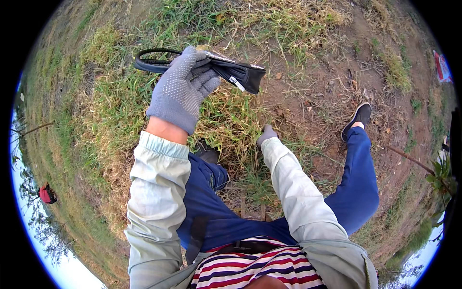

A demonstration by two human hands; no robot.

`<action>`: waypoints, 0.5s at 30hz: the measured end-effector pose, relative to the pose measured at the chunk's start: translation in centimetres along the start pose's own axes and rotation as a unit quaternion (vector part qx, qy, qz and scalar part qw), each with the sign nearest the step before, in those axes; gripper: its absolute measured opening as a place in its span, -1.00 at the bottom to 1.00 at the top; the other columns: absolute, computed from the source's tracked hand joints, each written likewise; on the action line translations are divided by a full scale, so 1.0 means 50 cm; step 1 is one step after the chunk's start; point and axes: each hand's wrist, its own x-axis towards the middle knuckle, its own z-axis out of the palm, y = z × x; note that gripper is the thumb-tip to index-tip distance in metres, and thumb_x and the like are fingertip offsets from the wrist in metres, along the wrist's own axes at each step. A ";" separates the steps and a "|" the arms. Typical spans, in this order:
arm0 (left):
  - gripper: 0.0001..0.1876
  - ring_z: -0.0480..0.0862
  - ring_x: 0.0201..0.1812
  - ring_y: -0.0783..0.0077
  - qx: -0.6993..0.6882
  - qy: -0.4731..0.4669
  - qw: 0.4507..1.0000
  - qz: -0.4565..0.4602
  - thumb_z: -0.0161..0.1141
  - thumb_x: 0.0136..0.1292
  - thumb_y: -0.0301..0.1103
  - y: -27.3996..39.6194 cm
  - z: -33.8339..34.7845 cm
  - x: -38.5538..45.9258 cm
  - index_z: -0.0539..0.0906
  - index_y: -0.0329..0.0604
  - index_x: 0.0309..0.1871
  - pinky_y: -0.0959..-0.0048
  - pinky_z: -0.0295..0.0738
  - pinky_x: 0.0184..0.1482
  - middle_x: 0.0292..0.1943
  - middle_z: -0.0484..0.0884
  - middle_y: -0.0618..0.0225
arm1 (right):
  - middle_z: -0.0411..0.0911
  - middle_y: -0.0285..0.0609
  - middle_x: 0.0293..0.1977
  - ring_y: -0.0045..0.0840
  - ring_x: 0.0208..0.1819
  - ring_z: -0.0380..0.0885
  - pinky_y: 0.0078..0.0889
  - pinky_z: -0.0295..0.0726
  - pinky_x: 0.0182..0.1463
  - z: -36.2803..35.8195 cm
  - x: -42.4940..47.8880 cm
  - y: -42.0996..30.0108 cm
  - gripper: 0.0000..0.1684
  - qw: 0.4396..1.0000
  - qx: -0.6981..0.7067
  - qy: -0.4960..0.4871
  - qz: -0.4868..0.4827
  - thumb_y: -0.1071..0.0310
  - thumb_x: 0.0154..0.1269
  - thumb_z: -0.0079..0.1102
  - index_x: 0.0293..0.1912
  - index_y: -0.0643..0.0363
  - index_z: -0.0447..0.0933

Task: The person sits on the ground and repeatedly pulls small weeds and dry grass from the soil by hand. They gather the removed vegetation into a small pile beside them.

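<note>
My left hand (184, 85), in a grey dotted work glove, is raised and closed around a black object (236, 70). That object has a boxy black end with a white tag and a dark loop (153, 62) on the other side of my fingers; it looks like a cased racket or a bag with a handle, I cannot tell which. My right hand (267, 134), in a grey glove, reaches down near the grass between my legs. Its fingers are mostly hidden, so whether it holds anything does not show.
Green and dry grass (231, 119) covers much of the ground, with bare soil (306, 108) to the right. My shoe (362, 115) rests on the soil. A thin stick (409, 157) lies at the right, a red and white item (442, 67) at the far right, a red and black item (47, 194) far left.
</note>
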 end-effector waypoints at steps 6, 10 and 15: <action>-0.75 0.59 -0.21 0.29 -0.007 0.005 1.000 0.000 0.09 0.24 -0.20 -0.002 0.005 0.007 0.51 -0.21 -0.18 0.35 0.54 -0.19 -0.28 0.56 0.25 | 0.46 -0.07 0.02 -0.22 0.04 0.46 -0.29 0.42 0.11 -0.010 0.055 0.006 -0.46 0.982 -0.174 -0.069 -0.031 0.28 -0.03 0.20 0.05 0.07 0.44; -0.74 0.59 -0.21 0.28 -0.006 0.007 1.000 -0.001 0.09 0.25 -0.20 0.002 -0.001 0.003 0.51 -0.22 -0.19 0.35 0.54 -0.19 -0.28 0.56 0.25 | 0.43 -0.11 0.06 -0.26 0.09 0.42 -0.27 0.43 0.11 0.000 0.042 -0.021 -0.50 0.966 -0.219 -0.139 -0.001 0.28 0.10 0.09 0.09 0.05 0.40; -0.75 0.59 -0.21 0.29 -0.001 -0.002 1.000 -0.007 0.08 0.25 -0.20 0.002 0.012 0.002 0.52 -0.22 -0.19 0.35 0.54 -0.19 -0.29 0.57 0.24 | 0.42 -0.16 0.08 -0.28 0.09 0.42 -0.26 0.43 0.12 0.027 0.069 0.031 -0.47 0.978 -0.178 -0.095 -0.052 0.30 0.11 0.06 0.14 -0.07 0.35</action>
